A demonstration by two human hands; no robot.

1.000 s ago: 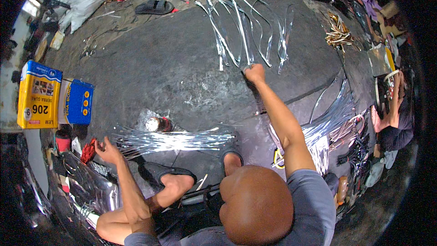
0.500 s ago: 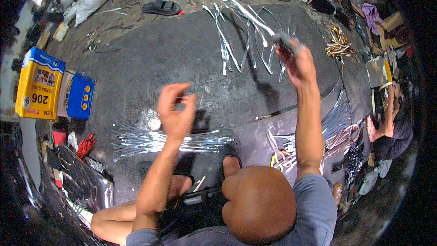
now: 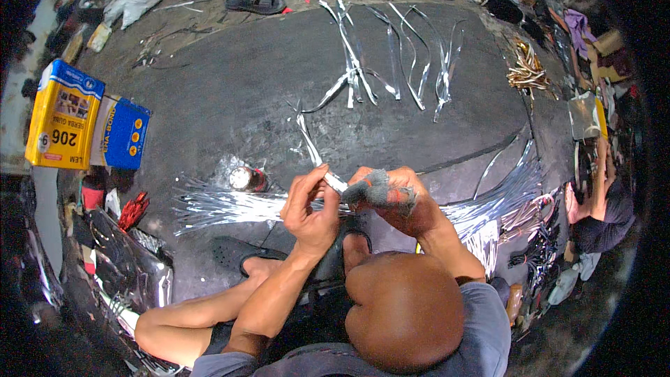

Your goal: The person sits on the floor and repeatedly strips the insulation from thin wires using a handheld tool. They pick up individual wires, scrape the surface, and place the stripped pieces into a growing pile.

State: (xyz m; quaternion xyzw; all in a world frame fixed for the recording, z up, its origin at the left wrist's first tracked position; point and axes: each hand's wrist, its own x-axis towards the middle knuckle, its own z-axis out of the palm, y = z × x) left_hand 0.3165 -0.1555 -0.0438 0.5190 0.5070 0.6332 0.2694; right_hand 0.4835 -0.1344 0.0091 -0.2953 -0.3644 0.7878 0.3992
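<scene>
A shiny silver strip (image 3: 307, 138) runs from the dark mat down to both hands. My left hand (image 3: 310, 211) is closed in a pinch around it, thumb against fingertips. Beside it, my right hand (image 3: 405, 199) is closed at the strip's near end. Grey cloth (image 3: 380, 192) wraps some of the right fingers and hides their exact grip. Beneath and left of the hands lies a bundle of thin silver strips (image 3: 223, 209). Farther off, several loose silver strips (image 3: 356, 77) lie spread on the mat.
A round can (image 3: 241, 179) stands behind the bundle. Yellow and blue boxes (image 3: 66, 115) stand at left. More strips (image 3: 509, 192) fan out at right, with a gold-brown bundle (image 3: 528, 70) beyond. Another person's arm (image 3: 601, 178) shows at the right edge. A black sandal (image 3: 256, 3) lies far off.
My right hand has come back from the far strips to the middle. My left hand has moved right and closed on a silver strip, now stretched out ahead of both hands.
</scene>
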